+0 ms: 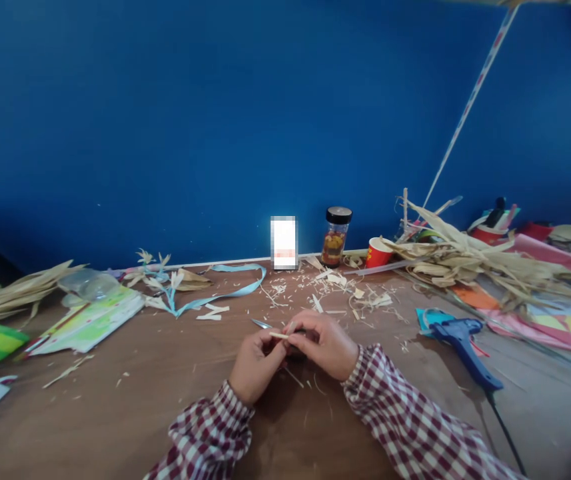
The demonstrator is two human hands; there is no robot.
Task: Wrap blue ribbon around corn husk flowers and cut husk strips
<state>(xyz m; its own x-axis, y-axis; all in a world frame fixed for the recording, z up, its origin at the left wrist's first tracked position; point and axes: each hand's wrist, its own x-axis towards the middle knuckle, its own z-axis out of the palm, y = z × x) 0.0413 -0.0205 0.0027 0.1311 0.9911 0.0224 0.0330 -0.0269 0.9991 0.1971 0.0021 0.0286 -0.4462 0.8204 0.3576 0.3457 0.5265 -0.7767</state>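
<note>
Over the middle of the brown table (155, 413), my left hand (255, 368) and my right hand (329, 347) meet at the fingertips. Between them is a thin, pale strip of dried husk (278, 335), its left end pinched by my left fingers. My right thumb and fingers close on its other end. Just beyond my left fingers a pointed metal blade (260, 323) shows; the rest of that tool is hidden behind the hands. Several pale husk scraps (335, 279) are scattered past my hands.
A blue glue gun (465, 340) with a cord lies right. Dried corn husks (485, 257) pile up behind it. A black-lidded jar (335, 237), a red paper cup (379, 253) and a light blue ribbon (245, 291) are along the blue wall (165, 133). A painted sheet (100, 320) lies left.
</note>
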